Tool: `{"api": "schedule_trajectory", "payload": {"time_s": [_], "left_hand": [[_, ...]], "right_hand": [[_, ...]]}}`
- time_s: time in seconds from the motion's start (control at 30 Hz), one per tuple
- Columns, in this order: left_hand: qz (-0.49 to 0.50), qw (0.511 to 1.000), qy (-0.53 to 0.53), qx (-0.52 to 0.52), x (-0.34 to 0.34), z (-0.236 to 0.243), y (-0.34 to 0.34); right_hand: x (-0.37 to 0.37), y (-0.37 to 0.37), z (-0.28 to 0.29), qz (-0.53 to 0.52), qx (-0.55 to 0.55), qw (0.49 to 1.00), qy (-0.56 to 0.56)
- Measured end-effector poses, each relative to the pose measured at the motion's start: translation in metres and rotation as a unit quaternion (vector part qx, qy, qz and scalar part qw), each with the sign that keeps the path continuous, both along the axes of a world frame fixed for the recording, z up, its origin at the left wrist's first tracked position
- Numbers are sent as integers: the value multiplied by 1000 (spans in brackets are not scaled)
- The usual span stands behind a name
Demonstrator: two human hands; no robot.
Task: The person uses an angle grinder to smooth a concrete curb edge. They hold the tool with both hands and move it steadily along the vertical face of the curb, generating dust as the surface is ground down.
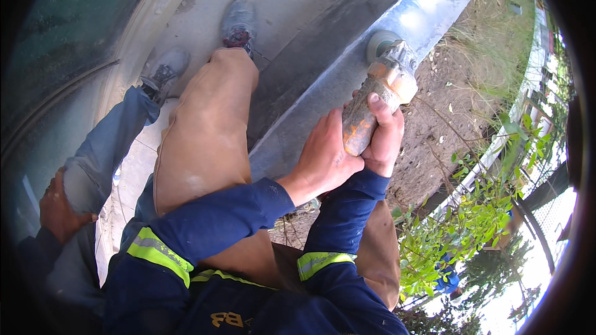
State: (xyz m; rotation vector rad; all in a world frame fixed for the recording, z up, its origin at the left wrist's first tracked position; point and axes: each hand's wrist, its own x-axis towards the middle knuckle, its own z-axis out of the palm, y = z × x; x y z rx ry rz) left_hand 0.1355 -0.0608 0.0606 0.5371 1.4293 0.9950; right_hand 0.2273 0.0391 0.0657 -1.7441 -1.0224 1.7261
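Both my hands are wrapped round the body of a worn, dusty angle grinder with orange patches. My left hand grips the near end from the left side. On the right side my right hand is closed round the body, its thumb lying along the top. The grinder's metal head points away from me, and its round disc sits at the smooth grey top of a long ledge. Whether the disc is spinning, I cannot tell. My legs in tan trousers are on either side of the ledge.
Another person sits close on my left, a hand on their knee and a shoe on the pavement. Dark glass stands beyond. Right of the ledge are bare soil, dry grass and a leafy shrub.
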Motion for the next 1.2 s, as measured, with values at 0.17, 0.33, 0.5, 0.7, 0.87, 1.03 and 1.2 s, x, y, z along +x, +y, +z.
{"api": "schedule_trajectory", "payload": {"time_s": [0.17, 0.33, 0.5, 0.7, 0.87, 1.03, 1.2], "left_hand": [[33, 999, -17, 13, 12, 8, -22], [48, 999, -6, -6, 20, 11, -40], [40, 999, 17, -16, 24, 9, -42], [12, 999, -29, -30, 17, 13, -36], [-24, 999, 15, 44, 23, 11, -25], [-13, 994, 33, 99, 22, 7, -26], [-70, 995, -41, 64, -3, 9, -8]], "right_hand": [[6, -21, 7, 14, 0, 1000, -6], [4, -36, 9, 32, -24, 999, -11], [1, -34, 11, 40, -30, 999, -18], [13, -34, 7, 16, -21, 999, -26], [28, -29, 18, -30, -16, 999, 26], [26, -30, 20, -24, 3, 1000, 18], [17, -23, 36, -77, 9, 997, 17]]}}
